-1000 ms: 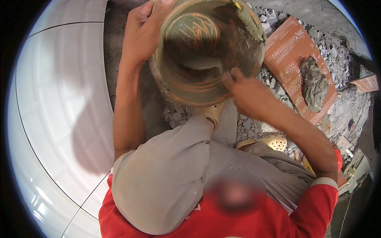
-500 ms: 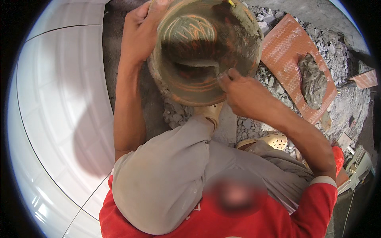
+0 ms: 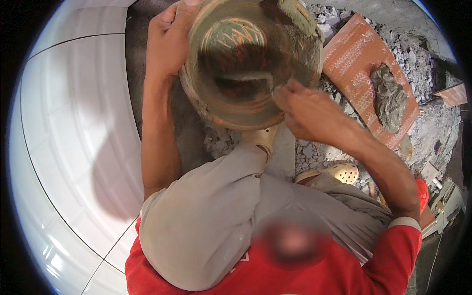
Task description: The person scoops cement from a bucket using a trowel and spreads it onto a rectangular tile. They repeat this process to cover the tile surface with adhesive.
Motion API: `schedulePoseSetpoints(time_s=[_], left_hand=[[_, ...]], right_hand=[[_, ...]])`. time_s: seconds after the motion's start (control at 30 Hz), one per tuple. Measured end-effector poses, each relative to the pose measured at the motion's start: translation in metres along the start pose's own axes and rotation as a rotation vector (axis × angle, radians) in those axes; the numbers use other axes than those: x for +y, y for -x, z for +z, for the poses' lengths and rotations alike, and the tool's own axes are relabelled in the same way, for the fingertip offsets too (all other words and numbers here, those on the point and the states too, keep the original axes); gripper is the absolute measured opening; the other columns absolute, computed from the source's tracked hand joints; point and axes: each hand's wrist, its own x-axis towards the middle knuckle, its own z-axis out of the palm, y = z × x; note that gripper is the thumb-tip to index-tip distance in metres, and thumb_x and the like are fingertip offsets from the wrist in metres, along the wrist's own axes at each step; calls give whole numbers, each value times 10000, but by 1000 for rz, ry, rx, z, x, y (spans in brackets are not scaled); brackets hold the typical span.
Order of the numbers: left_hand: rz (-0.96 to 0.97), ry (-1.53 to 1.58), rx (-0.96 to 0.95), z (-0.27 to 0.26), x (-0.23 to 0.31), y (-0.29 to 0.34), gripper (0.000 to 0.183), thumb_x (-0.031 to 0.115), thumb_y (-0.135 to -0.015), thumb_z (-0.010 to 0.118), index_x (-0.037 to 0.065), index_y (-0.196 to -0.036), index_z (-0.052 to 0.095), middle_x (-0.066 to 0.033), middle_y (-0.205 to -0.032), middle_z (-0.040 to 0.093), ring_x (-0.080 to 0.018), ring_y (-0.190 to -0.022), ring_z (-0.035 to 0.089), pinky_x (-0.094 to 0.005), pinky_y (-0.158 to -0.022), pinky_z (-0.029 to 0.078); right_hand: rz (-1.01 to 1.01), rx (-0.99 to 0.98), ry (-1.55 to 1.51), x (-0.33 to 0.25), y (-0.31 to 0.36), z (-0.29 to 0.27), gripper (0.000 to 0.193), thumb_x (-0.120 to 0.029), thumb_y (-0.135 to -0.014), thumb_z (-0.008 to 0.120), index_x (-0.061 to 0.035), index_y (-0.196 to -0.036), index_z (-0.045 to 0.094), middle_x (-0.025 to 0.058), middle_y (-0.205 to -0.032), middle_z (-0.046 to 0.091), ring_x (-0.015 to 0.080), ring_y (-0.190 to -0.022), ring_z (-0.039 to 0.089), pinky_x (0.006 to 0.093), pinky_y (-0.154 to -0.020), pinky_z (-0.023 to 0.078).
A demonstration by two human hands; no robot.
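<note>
gripping the tilted basin (image 3: 236,109) by the upper-left rim, your left hand (image 3: 169,42) pinches it between thumb and fingers. your right hand (image 3: 307,110) is curled at the basin's lower right, blurred; i cannot tell whether it pinches anything. the basin, smeared grey inside, partly hides your pale clog (image 3: 264,137), left of a red-brown tile piece (image 3: 354,54) bearing a grey paste lump (image 3: 390,101).

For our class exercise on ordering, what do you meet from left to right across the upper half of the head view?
White tiles, left hand, mortar-smeared bucket, large orange-brown tile piece, small orange-brown tile piece.
</note>
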Motion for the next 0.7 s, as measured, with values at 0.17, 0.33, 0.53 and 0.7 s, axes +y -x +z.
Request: schedulePoseSetpoints(time_s=[0.17, 0.33, 0.53, 0.7], left_hand=[[22, -40, 10, -6, -17, -3, 487, 430, -1076, 548, 0, -1215, 729, -58, -1067, 741, -122, -955, 659, -276, -868, 523], [-21, -24, -14, -8, -21, -9, 497, 431, -1073, 554, -9, -1239, 717, -58, -1082, 738, -122, -977, 658, -278, -886, 519], [6, -46, -71, -4, -23, -10, 504, 426, -1068, 569, -28, -1238, 710, -58, -1096, 739, -129, -998, 662, -287, -893, 522], [15, -62, -100, -18, -7, -21, 509, 437, -1073, 551, -15, -1241, 713, -54, -1099, 739, -130, -1004, 660, -290, -908, 514]], right_hand=[[204, 228, -303, 15, -14, -18, 431, -96, -854, 626, 39, -1244, 503, 287, -1064, 614, 492, -992, 646, 538, -913, 528], [250, 184, -518, 6, -51, -27, 435, -137, -873, 661, 50, -1247, 545, 282, -1043, 640, 438, -974, 674, 502, -851, 551], [-67, 231, -14, -30, -32, 15, 509, -54, -856, 591, 170, -1308, 520, 296, -1075, 650, 433, -830, 720, 452, -730, 617], [-39, 110, 84, -18, -20, 1, 526, -76, -870, 587, 97, -1364, 529, 253, -1083, 659, 419, -833, 723, 452, -771, 605]])
